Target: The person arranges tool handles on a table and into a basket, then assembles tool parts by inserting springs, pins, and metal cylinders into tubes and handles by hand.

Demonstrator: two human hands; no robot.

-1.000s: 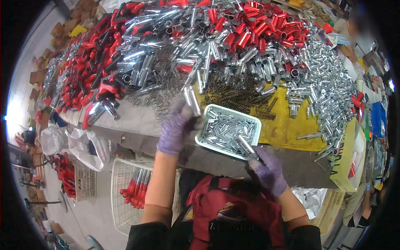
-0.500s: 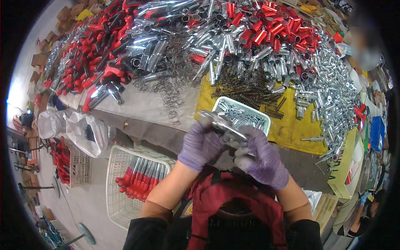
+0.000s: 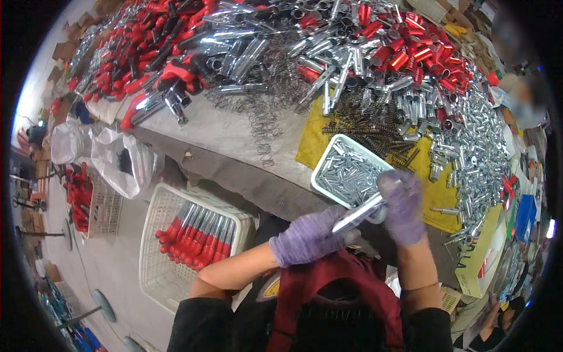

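Note:
A shiny metal tube (image 3: 359,213) lies slanted between my two purple-gloved hands, in front of my chest. My left hand (image 3: 309,237) is closed around its lower end from below. Up at the other end, the fingers of my right hand (image 3: 402,202) are bent around the tube, somewhat smeared by motion; whether they pinch a small part there is hidden. Just beyond the hands sits a white tray (image 3: 315,178) with many small metal pins (image 3: 350,172) in it. My right hand covers the tray's near right corner.
Dark coil springs (image 3: 366,120) lie on a yellow cloth (image 3: 309,141). Behind are heaps of chrome tubes (image 3: 249,58), red sleeves (image 3: 404,56) and red handles (image 3: 126,67); small metal fittings (image 3: 469,152) spread right. A white basket (image 3: 153,246) at lower left holds red-handled tubes (image 3: 193,240).
The tube's slope has changed: its right end now points up and away. My left hand has moved right and nearer, my right hand right and farther. The whole view has shifted somewhat.

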